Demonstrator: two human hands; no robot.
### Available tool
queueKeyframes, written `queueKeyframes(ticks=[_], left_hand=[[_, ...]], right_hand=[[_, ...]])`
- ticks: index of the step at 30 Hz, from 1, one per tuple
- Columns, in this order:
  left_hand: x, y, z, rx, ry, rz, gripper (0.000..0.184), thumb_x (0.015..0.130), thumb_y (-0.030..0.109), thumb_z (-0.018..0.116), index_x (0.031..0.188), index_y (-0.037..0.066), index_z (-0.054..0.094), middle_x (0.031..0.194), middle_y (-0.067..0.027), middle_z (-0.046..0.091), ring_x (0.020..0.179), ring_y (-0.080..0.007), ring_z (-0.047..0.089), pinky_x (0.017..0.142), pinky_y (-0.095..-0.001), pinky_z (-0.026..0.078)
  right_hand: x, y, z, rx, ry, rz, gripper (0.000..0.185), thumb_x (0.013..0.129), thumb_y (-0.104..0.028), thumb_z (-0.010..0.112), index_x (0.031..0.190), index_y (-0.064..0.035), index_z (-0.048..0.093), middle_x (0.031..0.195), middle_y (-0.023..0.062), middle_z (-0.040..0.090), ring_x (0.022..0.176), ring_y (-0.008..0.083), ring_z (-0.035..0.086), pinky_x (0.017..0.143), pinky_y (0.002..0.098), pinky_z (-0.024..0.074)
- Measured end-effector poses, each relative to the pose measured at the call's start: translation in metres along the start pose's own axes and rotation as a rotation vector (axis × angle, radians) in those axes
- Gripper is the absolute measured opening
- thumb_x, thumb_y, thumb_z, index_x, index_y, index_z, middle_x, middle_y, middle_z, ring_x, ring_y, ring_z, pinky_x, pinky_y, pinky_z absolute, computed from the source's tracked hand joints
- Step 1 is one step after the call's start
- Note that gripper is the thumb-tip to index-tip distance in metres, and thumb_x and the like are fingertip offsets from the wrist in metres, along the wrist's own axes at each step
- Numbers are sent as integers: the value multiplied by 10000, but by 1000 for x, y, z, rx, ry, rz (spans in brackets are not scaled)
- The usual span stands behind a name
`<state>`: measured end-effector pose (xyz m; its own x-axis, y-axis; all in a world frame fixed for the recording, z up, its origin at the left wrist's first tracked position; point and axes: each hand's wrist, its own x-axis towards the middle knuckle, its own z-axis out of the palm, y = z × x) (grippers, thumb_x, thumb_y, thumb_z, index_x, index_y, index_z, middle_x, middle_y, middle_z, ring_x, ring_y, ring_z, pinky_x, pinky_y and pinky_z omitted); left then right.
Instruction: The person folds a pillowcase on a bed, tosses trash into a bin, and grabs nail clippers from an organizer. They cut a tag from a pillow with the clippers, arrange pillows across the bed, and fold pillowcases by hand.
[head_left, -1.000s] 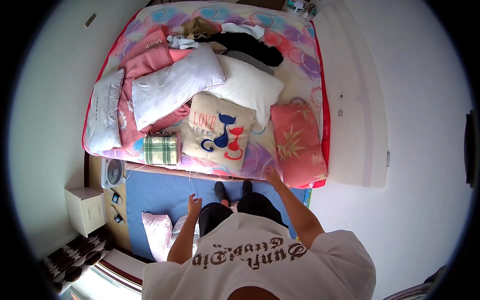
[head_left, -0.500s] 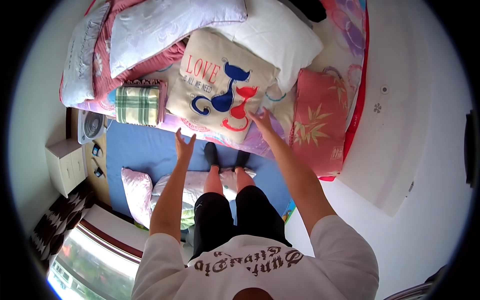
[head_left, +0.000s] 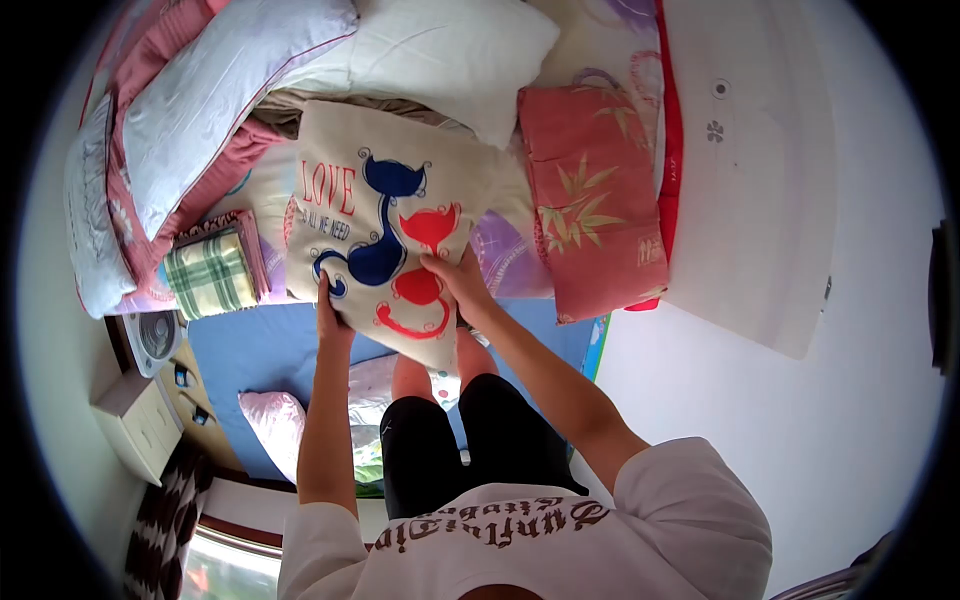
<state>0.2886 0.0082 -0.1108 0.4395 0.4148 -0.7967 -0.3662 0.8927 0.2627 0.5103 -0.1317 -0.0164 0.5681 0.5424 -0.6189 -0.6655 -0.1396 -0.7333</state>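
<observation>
A beige cushion printed with a blue cat, a red cat and the word LOVE is held up at the near edge of the bed. My left hand grips its lower left part, thumb on the printed face. On the right side my right hand grips it, thumb on the front and fingers behind, partly hidden. Left of the cushion lies a folded green plaid cloth. A folded red cloth with a bamboo print rests on the bed to the right.
White pillows and a pink quilt lie farther back on the bed. Below it is a blue mat with a pink pillow. A fan and a small white cabinet stand at the left.
Both hands, apart from the cushion or just reaching it earlier, now grip it. The cushion has been raised off the bed toward me. The view has shifted closer to the bed.
</observation>
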Motion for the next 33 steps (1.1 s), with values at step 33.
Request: queueKeyframes(ticks=[33], left_hand=[[104, -322, 289, 1005, 17, 2, 678, 930, 318, 789, 1462, 71, 450, 1350, -100, 604, 1169, -206, 634, 933, -349, 571]], right_hand=[[-26, -170, -413, -1004, 1092, -439, 741, 905, -292, 768, 1479, -4, 401, 1434, 260, 494, 1317, 437, 497, 1083, 486, 441]])
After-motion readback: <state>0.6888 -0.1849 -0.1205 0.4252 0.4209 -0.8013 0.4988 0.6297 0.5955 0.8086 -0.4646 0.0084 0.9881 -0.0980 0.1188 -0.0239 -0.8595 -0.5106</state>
